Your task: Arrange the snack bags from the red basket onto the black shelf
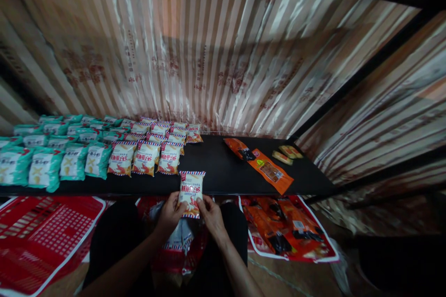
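White-and-orange snack bag (191, 193), its printed front turned to the wearer, is held upright at the front edge of a black shelf (212, 167). The left hand (171, 212) pinches its lower left side and the right hand (211, 213) its lower right, thumbs on the front. Just beyond, to the left, matching bags (146, 157) stand in rows on the shelf, with teal-and-white bags (44, 167) in rows beside them. To the right, well apart from the rows, lie two orange packets (273, 171), touching or overlapping, and near them some small yellowish packets (283, 158). Below the shelf, a red basket (52, 232) sits at left; at right, a white-rimmed red container (337, 258) holds orange packages (275, 222). Striped sheeting (223, 55) hangs behind.
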Tool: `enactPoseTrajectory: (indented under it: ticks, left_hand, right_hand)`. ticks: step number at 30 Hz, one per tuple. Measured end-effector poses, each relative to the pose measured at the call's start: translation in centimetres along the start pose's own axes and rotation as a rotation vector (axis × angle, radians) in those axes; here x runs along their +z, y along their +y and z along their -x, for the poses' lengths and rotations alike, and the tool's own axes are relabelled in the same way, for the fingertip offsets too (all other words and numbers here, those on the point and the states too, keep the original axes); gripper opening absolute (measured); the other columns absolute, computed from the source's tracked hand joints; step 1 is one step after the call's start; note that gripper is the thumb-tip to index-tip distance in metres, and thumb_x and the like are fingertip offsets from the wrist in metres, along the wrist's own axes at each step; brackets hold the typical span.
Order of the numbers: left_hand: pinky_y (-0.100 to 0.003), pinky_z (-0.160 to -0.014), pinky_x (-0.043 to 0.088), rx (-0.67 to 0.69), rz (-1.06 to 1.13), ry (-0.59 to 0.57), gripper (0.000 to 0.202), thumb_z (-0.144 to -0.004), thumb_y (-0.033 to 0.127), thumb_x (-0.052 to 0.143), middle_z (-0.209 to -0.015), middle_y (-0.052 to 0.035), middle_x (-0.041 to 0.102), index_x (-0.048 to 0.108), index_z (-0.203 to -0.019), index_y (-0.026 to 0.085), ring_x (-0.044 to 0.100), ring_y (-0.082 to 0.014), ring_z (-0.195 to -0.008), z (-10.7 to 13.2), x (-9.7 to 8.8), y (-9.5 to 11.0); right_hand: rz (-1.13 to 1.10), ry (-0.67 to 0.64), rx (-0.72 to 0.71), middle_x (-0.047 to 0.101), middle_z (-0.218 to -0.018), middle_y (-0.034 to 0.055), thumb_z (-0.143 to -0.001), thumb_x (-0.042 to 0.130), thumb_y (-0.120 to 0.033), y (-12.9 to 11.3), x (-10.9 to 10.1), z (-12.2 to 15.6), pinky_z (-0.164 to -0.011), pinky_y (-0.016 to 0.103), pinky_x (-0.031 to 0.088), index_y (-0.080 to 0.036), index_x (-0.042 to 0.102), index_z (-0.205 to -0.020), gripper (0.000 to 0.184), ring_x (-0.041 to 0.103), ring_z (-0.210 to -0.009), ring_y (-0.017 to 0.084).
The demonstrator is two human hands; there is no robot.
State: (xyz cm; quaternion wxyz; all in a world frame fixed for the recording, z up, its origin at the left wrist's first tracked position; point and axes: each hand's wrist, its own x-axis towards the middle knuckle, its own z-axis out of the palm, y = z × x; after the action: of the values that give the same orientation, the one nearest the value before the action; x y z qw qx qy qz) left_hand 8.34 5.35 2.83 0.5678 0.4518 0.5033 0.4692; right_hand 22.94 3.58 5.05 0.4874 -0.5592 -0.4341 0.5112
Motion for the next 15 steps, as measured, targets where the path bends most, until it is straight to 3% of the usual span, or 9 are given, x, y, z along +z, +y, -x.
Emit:
enactPoseTrajectory:
  ticks: [5,11,15]
  left_hand:
    - [-0.034,-0.08,0.05,0.029,-0.096,-0.047,0.039,-0.071,0.034,0.057,-0.099,-0.0114,0.066,0.052,-0.104,0.014,0.064,-0.0226,-0.09,-1.2,0.0,0.6]
    - [-0.034,-0.081,0.049,0.111,-0.479,0.07,0.033,-0.074,0.03,0.051,-0.098,-0.0081,0.061,0.058,-0.103,0.015,0.061,-0.0202,-0.092,-2.3,0.4,1.8]
    - [-0.032,-0.082,0.048,0.124,-0.627,0.082,0.035,-0.077,0.029,0.047,-0.099,-0.0083,0.059,0.058,-0.107,0.014,0.059,-0.0191,-0.094,-2.8,1.1,3.2]
  right_hand:
    - [0.075,0.008,-0.022,0.07,-0.088,0.0081,-0.073,0.057,-0.055,-0.6,-0.3,-1.2,-0.075,0.034,0.049,-0.015,0.064,-0.094,0.045,0.064,-0.083,0.023]
    - [0.193,0.009,-0.048,0.07,-0.089,0.0071,-0.078,0.051,-0.053,-1.0,-0.8,-2.5,-0.074,0.032,0.049,-0.016,0.064,-0.096,0.044,0.063,-0.082,0.023]
    - [0.258,0.009,-0.075,0.07,-0.09,0.0073,-0.079,0.049,-0.051,-1.5,-1.2,-3.5,-0.074,0.031,0.049,-0.016,0.064,-0.098,0.043,0.063,-0.083,0.023]
